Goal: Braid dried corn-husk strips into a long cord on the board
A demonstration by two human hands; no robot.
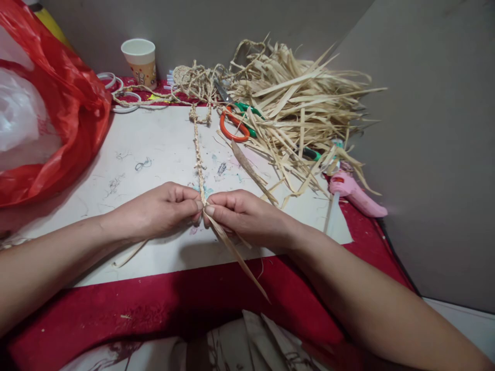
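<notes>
Pinching the braided cord (198, 159), the left hand (170, 209) and right hand (243, 212) sit at its near end.

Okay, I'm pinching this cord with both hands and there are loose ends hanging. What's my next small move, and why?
I'd probably cross the long loose strand over at the pinch: your left hand and right hand meet on the cord, and that strand hangs unworked below.
</notes>
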